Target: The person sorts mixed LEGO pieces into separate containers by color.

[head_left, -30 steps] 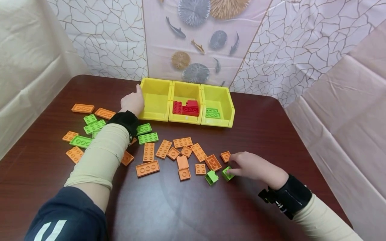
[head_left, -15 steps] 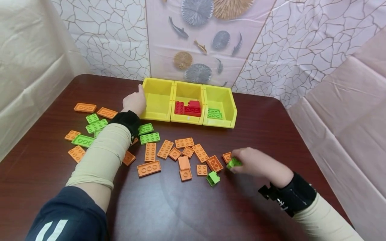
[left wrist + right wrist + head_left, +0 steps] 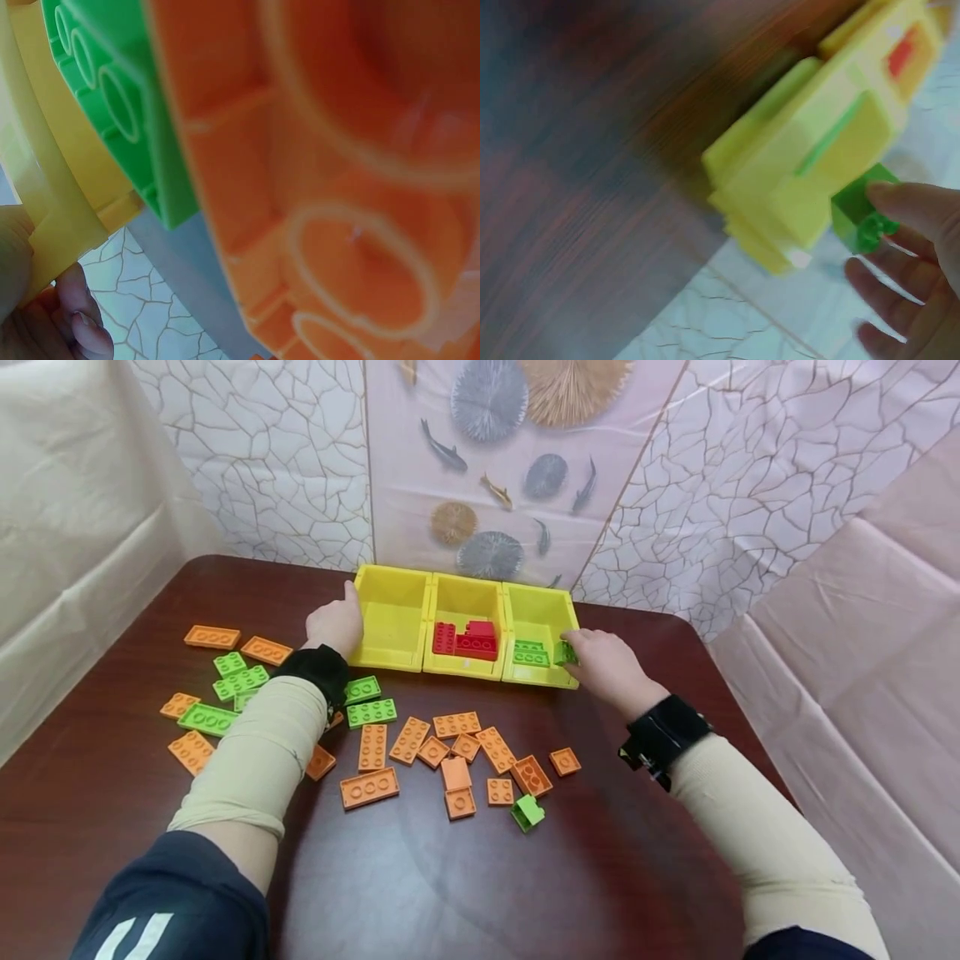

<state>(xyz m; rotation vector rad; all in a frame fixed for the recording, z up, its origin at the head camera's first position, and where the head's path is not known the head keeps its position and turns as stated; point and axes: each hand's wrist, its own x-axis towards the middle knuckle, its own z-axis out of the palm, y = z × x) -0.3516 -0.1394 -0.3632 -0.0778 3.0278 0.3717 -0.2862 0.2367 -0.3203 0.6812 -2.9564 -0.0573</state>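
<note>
My right hand (image 3: 611, 668) pinches a small green building block (image 3: 864, 210) between thumb and fingers, at the right bin's right side. That yellow bin (image 3: 551, 602) has flat green blocks (image 3: 531, 653) lying inside. My left hand (image 3: 335, 625) grips the outer edge of the left yellow bin (image 3: 393, 589); in the left wrist view its thumb and fingers lie on either side of the yellow wall (image 3: 56, 225). Red blocks (image 3: 476, 645) lie in the middle bin (image 3: 467, 589). Another small green block (image 3: 528, 812) stays on the table.
Several orange blocks (image 3: 372, 747) spread over the middle of the dark table (image 3: 465, 893). More orange and green blocks (image 3: 208, 718) lie at the left, partly behind my left forearm. A single orange block (image 3: 565, 762) sits at the right. A patterned cloth (image 3: 285, 485) hangs behind the bins.
My right hand has picked up the small green block from the table and carried it forward to the right bin. The left hand has kept its place at the left bin.
</note>
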